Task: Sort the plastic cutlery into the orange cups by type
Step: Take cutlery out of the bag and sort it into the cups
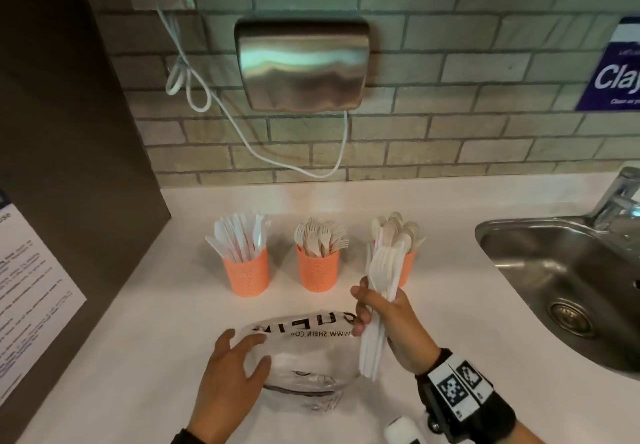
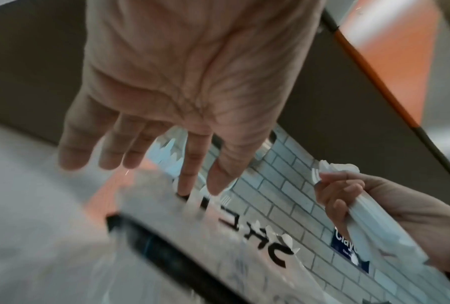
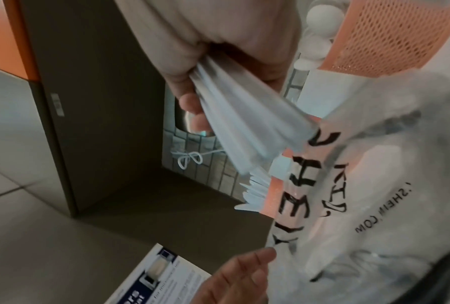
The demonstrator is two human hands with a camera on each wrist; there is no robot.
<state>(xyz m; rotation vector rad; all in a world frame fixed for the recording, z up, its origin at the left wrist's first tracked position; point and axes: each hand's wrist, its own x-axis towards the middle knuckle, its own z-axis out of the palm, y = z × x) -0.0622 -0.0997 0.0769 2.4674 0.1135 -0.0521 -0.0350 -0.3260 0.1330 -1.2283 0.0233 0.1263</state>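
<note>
Right hand (image 1: 388,322) has its grip clamped on a mixed bundle of cutlery (image 1: 379,291) above the counter (image 1: 450,305), near the spoon cup (image 1: 407,267). Left hand (image 1: 232,371) rests spread and empty on the plastic bag (image 1: 311,357). Risk: dropping the bundle in whole mixes types, likely forks among spoons.

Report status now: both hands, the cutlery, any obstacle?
Right hand grips bundle of white plastic cutlery, upright. Left hand open, on clear plastic bag. Three orange perforated cups already hold knives, forks, spoons. No obstacle seen.
</note>
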